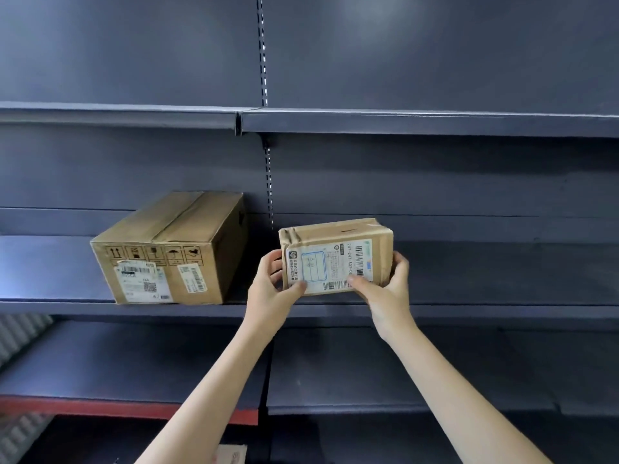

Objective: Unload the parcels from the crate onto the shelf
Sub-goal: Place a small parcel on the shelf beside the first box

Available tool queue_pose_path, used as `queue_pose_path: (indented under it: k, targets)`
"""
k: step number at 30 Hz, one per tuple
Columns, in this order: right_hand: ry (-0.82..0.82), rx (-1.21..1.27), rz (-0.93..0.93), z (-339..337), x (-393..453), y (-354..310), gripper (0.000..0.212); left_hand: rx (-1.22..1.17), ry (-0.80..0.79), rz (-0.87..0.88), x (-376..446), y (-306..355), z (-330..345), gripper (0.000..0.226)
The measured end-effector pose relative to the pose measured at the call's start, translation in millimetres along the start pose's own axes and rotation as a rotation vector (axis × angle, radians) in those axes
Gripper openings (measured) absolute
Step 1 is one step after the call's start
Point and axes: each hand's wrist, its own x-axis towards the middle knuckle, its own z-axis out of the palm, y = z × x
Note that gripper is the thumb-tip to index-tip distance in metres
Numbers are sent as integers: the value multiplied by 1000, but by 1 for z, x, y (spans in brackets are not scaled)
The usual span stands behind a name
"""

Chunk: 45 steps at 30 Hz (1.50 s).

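Both hands' grip clasping small parcel (336,256), left hand (273,289), right hand (385,296), shelf (469,309), large box (169,251)

Shelf (469,309) lies bare rightward; big carton (167,249) blocks the left

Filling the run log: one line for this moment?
small parcel | held by left hand and right hand | at middle shelf | large box already shelved

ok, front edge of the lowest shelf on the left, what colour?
Red-orange front edge, clearest in the head view, bottom left.
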Motion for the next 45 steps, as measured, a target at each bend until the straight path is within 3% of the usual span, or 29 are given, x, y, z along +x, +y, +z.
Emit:
queue_pose_path:
  k: [17, 21, 26, 31, 45]
  targets:
    - [68, -338, 35, -6, 37, 54, 58, 84, 2, -118, 43, -54, -4, 54]
    - [51, -387, 33, 0, 52, 75, 62, 154, 5, -128, 59, -72, -8, 55]
    - [34, -424, 21, 9, 69, 104, 83, 227, -13, -156, 79, -99, -6, 68]
    - [19, -499, 8, 11, 86, 134, 82, 213, -23, -192, 94, -136, -4, 78]
    - [40, -504, -17, 12, 127, 164, 79, 259, 54, -80, 132, -182, 9, 78]
